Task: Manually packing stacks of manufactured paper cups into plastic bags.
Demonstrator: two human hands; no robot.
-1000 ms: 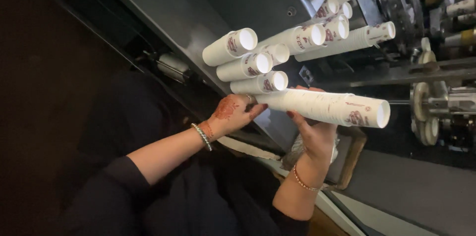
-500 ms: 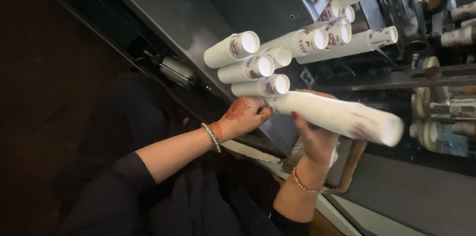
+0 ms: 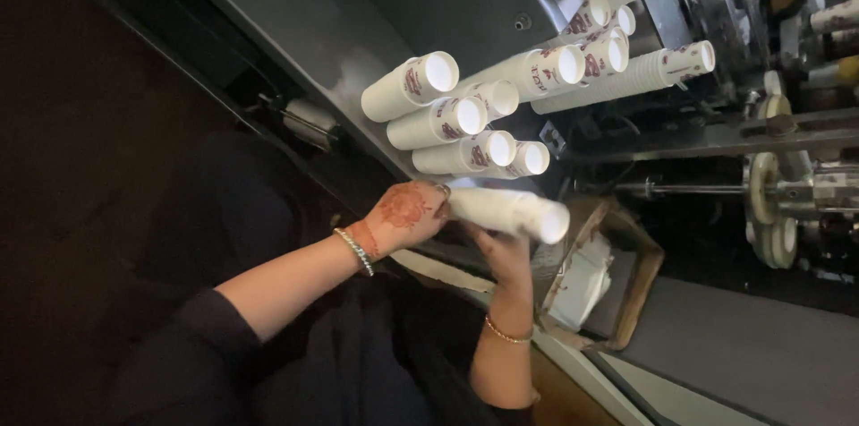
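Both hands were clamped on one stack of white paper cups [image 3: 510,213], held sideways w/ the open mouth pointing right. Left hand [image 3: 404,214] gripped the stack's closed end, fingers curled over it; a beaded bracelet [image 3: 354,251] sat at that wrist. Right hand [image 3: 504,251] cupped the stack from beneath, nr the mouth end, thin gold bangle [image 3: 506,333] on the wrist. The stack sat just below several more cup stacks [image 3: 447,117] lying on the grey machine surface [image 3: 313,32], close to the lowest one but whether touching, can't tell. Further stacks [image 3: 626,77] lay up right by the machine's metal parts. Under the held stack's mouth was an open cardboard box [image 3: 626,274] w/ white items inside.
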